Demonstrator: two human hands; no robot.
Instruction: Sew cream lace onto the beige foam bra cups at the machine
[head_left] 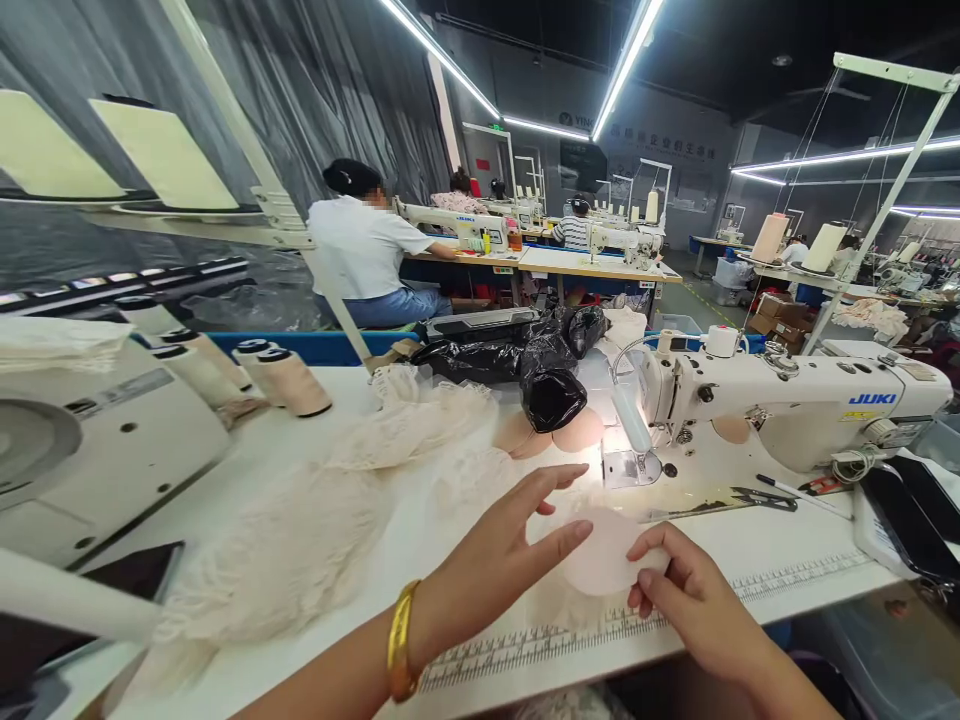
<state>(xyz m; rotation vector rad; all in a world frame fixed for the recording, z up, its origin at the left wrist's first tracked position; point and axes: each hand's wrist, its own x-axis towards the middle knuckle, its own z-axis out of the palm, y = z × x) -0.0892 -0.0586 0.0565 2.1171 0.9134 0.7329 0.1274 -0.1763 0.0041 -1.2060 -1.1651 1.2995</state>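
Observation:
My right hand (675,585) pinches the right edge of a thin, white rounded piece of fabric (604,555) at the front of the table. Fingers apart, my left hand (517,530) hovers at the left side of the piece with nothing in its grasp; a gold bangle (403,640) circles that wrist. Just beyond the hands is the lit needle area of a white sewing machine (795,400), with its metal needle plate (626,470). Beige rounded pieces (577,430) lie to the left of the needle plate.
Cream lace fabric (285,550) spreads over the left of the white table. Black plastic bags (525,360) lie behind. Thread snips (765,498), a pen (795,490) and a phone (911,520) are on the right. Thread cones (292,380) stand back left. A person in white (367,245) sits ahead.

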